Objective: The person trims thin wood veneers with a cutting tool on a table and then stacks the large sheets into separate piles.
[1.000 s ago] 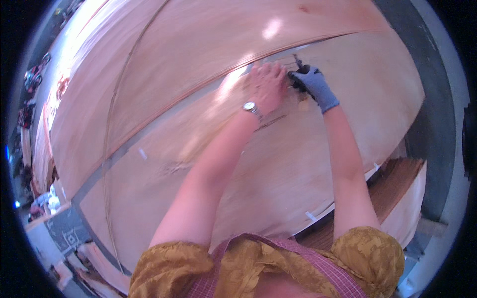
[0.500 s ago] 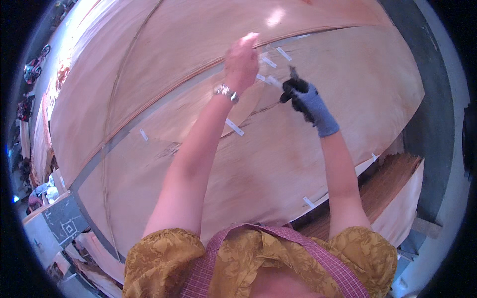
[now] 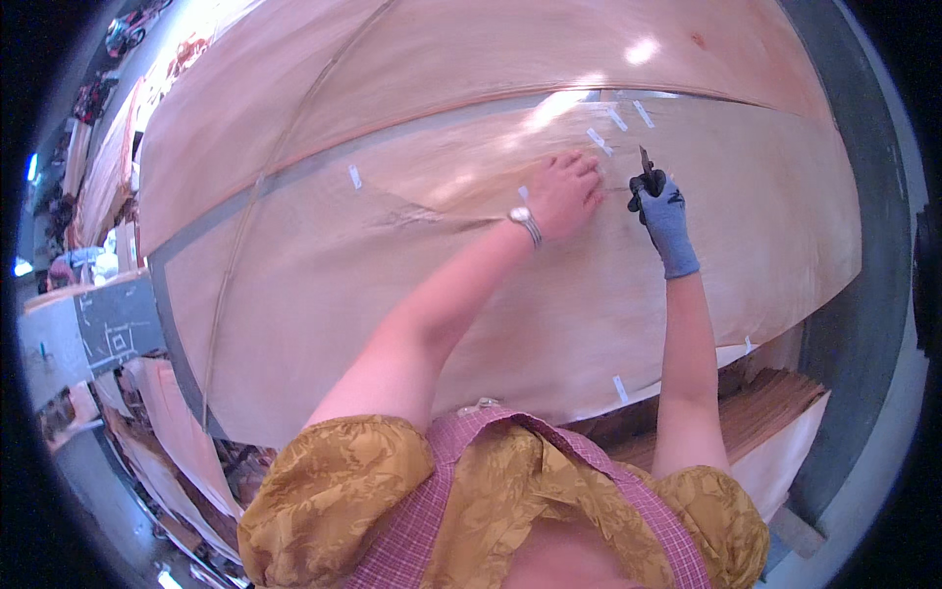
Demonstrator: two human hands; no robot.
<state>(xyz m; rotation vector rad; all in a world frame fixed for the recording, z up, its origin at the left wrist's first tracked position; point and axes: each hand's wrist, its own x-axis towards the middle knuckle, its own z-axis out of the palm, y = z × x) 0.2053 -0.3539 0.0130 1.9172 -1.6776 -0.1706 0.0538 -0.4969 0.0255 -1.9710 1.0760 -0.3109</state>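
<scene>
My bare left hand, with a metal watch at its wrist, lies palm down on a thin pale wood veneer sheet. Its fingers are spread over a seam, and the veneer puckers beside the wrist. A blue-grey glove with black fingers covers my right hand, which is closed around a knife. The dark blade points away from me, just above the sheet. Short white tape strips stick to the veneer beyond and between the hands. Another tape strip shows partly behind my left hand.
A second large veneer sheet lies along the far side, with a thin cord running over the sheets at left. Stacked brown veneer sits below the near right edge. A grey table edge borders the right side.
My left hand has come down from its raised place and now lies spread on the veneer, nearer the right hand. The right hand still grips the knife, its blade now more upright in view.
</scene>
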